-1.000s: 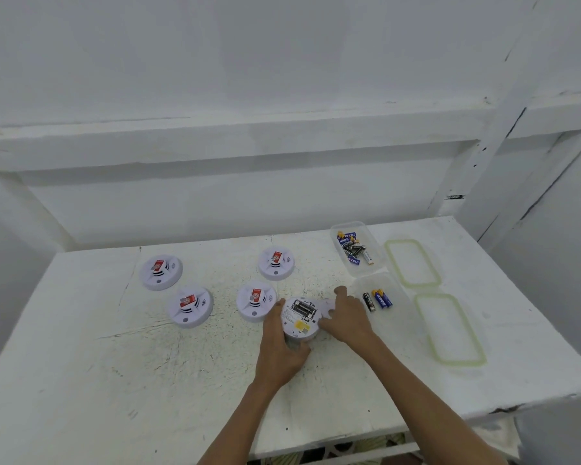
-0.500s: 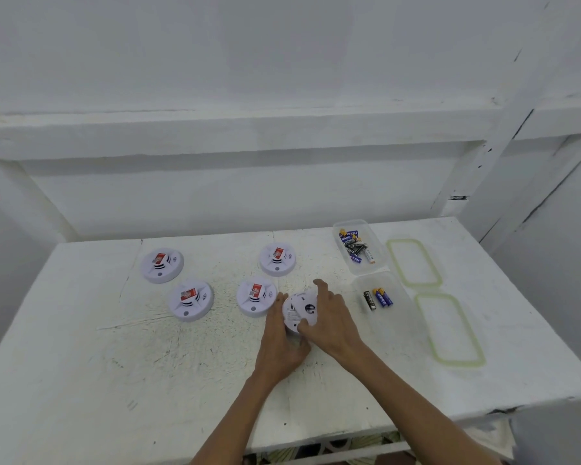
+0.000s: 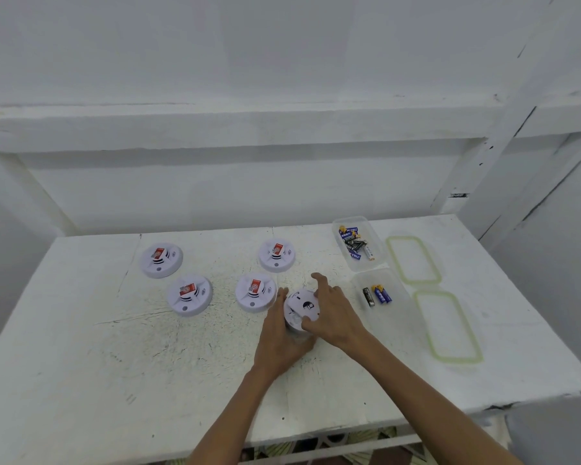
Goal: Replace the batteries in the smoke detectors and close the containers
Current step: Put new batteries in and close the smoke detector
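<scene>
1. centre of frame: left hand [image 3: 280, 340] cups the upturned smoke detector [image 3: 299, 305]; right hand [image 3: 336, 317] grips its back, seemingly closing it.
2. four more detectors [image 3: 255, 293] to its left sit face up.
3. at right, both battery containers [image 3: 399, 297] are open, lids [image 3: 413, 260] beside them; closing remains.

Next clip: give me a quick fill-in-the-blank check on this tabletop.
The left hand and right hand hold one smoke detector; ___ other detectors lie on the table. The nearer container holds ___ batteries. The two lids have ___ rims.
Missing: four; three; green.
</scene>
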`<state>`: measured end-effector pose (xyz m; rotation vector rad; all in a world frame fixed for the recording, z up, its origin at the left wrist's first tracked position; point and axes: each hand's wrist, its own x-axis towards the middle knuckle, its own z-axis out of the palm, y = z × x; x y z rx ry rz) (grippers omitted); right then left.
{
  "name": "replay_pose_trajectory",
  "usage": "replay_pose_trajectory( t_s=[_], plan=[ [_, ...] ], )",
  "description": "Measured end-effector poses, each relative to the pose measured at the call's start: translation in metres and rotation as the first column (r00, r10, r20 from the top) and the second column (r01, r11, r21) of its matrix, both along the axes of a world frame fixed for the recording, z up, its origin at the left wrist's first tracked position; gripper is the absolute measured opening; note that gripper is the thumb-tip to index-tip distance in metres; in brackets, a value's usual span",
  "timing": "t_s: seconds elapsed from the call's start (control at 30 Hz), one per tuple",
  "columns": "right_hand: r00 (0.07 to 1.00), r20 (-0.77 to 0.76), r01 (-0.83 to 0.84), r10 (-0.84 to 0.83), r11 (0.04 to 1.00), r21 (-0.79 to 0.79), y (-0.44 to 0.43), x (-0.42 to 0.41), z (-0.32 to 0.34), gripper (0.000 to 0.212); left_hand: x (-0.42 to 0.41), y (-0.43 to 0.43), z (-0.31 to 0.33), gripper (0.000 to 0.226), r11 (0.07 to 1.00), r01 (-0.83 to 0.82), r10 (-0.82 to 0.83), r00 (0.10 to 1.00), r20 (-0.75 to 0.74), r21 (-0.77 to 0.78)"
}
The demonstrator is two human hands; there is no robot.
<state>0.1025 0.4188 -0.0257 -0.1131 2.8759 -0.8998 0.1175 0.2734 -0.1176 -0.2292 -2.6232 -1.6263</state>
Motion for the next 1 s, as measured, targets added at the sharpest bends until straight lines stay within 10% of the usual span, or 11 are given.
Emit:
replay_pose_trajectory(
  t_s=[0.13, 1.0],
  plan=[
    [1.000, -0.004, -0.018, 0.019, 1.000, 0.017, 0.002, -0.002, 0.001, 0.092, 0.002, -0.002, 0.007, 0.081, 0.999, 0.036, -0.035, 0.999, 0.019, -0.009],
    [0.993, 0.039, -0.115, 0.115, 0.993, -0.011, 0.024, -0.015, -0.001, 0.097, -0.002, -0.002, 0.004, 0.113, 0.996, -0.066, 0.058, 0.989, 0.135, 0.056]
  ],
)
